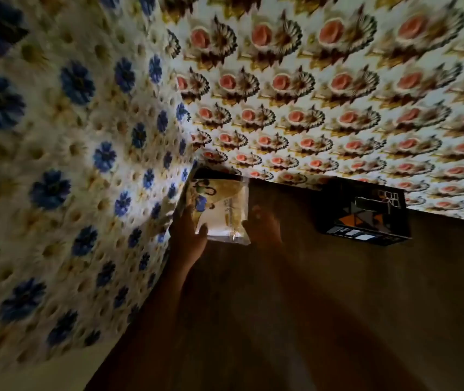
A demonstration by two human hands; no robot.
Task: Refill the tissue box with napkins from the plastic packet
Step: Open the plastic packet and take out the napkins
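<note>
The plastic packet [219, 211] of napkins sits at the far edge of the dark brown worktop [338, 306], up against the corner where two patterned cloths meet. It looks full and unopened, a see-through wrapper with a printed picture on its left part and pale napkins showing through on the right. I judge it light and soft: the stack inside will give under a squeeze, and the glossy film is likely slippery, so the safest hold is across its two short sides, with the sealed end left free for tearing open.

The left hand [189, 235] is closed on the packet's left lower corner, thumb lying over the front of the wrapper. The right hand [263, 225] is at the packet's right edge with fingers spread; the picture is blurred there, so I cannot tell whether it grips or merely touches.

To the right of the packet, well apart from it, the black tissue box [363, 213] with orange and white shapes stands on the same worktop. Left of the packet hangs the blue-flowered cloth [70, 165]; behind and above it spreads the pink-rose cloth [323, 94].
</note>
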